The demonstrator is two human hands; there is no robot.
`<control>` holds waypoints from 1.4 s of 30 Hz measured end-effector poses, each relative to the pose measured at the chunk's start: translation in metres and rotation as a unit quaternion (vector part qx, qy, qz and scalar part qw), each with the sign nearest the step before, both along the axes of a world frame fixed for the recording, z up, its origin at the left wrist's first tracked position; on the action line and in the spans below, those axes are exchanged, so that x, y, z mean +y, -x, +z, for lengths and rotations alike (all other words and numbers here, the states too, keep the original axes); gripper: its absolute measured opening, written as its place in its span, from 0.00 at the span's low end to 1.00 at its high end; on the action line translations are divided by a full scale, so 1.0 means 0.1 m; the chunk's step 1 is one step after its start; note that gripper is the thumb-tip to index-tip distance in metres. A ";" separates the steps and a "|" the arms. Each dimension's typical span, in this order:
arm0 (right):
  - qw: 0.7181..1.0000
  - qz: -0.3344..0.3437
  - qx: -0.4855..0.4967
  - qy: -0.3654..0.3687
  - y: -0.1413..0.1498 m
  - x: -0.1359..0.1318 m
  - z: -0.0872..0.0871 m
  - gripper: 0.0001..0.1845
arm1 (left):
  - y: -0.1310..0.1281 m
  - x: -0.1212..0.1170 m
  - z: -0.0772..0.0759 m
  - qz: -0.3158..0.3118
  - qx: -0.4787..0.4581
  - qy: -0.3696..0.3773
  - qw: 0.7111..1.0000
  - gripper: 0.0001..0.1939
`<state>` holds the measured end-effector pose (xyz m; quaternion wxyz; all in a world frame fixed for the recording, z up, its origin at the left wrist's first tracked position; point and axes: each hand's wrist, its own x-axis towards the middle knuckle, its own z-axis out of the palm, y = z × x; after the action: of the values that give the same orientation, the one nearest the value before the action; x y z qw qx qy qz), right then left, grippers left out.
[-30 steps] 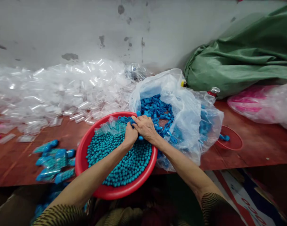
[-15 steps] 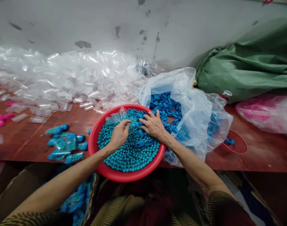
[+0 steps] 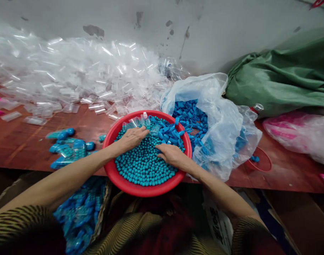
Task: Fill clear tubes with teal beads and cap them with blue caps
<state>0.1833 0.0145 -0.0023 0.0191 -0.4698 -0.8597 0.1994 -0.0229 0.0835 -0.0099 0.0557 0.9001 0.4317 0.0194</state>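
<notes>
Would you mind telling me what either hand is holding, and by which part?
It cannot be told: both the left hand and right hand rest palm-down on the beads.

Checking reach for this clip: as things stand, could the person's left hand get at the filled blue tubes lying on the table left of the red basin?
Probably yes. The left hand rests in the red basin, and the filled blue tubes lie on bare table just beyond its left rim, with nothing between them.

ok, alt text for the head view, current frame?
Both hands, left hand and right hand, rest palm-down on teal beads filling a red basin on a brown table. Clear tubes pile behind; a plastic bag of blue caps lies to the right.
</notes>
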 end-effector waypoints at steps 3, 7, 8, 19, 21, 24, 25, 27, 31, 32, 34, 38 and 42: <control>0.976 -0.056 0.195 0.080 -0.07 0.12 -0.01 0.17 | -0.04 -0.11 0.12 0.017 -0.015 0.028 0.999 0.16; 0.856 -0.186 0.427 0.225 -0.09 0.17 -0.07 0.13 | -0.11 -0.27 0.24 0.056 -0.060 0.201 0.976 0.14; 0.835 -0.210 0.448 0.240 -0.09 0.16 -0.09 0.12 | -0.14 -0.30 0.26 0.055 -0.062 0.242 0.967 0.14; 0.946 -0.170 0.266 0.080 -0.30 0.02 0.06 0.11 | -0.26 -0.37 0.26 0.076 -0.015 0.349 0.934 0.15; 0.945 -0.155 0.272 0.091 -0.30 0.05 0.09 0.11 | -0.26 -0.37 0.23 0.071 -0.011 0.351 0.934 0.13; 0.952 -0.120 0.266 0.089 -0.29 0.11 0.14 0.10 | -0.35 -0.42 0.18 0.082 -0.015 0.341 0.936 0.09; 0.952 -0.118 0.270 0.083 -0.30 0.14 0.14 0.11 | -0.40 -0.44 0.17 0.098 -0.031 0.342 0.934 0.07; 0.943 -0.135 0.294 0.075 -0.31 0.17 0.13 0.12 | -0.55 -0.47 0.12 0.131 -0.080 0.352 0.923 0.08; 0.919 -0.172 0.343 0.092 -0.39 0.15 0.06 0.10 | -0.80 -0.44 -0.02 0.145 -0.161 0.405 0.888 0.10; 0.915 -0.174 0.352 0.098 -0.41 0.13 0.05 0.09 | -0.83 -0.42 -0.06 0.143 -0.178 0.426 0.875 0.09; 0.904 -0.180 0.372 0.109 -0.45 0.09 0.06 0.08 | -0.83 -0.38 -0.11 0.140 -0.210 0.471 0.845 0.09; 0.881 -0.196 0.414 0.115 -0.55 0.06 0.17 0.11 | -0.68 -0.35 -0.13 0.165 -0.366 0.622 0.672 0.17; 0.907 -0.151 0.372 0.128 -0.56 0.07 0.24 0.11 | -0.48 -0.38 -0.08 0.167 -0.456 0.673 0.558 0.23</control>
<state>0.2390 0.0216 0.0219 0.3070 -0.4842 -0.6759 0.4630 0.0252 0.0460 -0.0178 0.8306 0.3835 0.3785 0.1404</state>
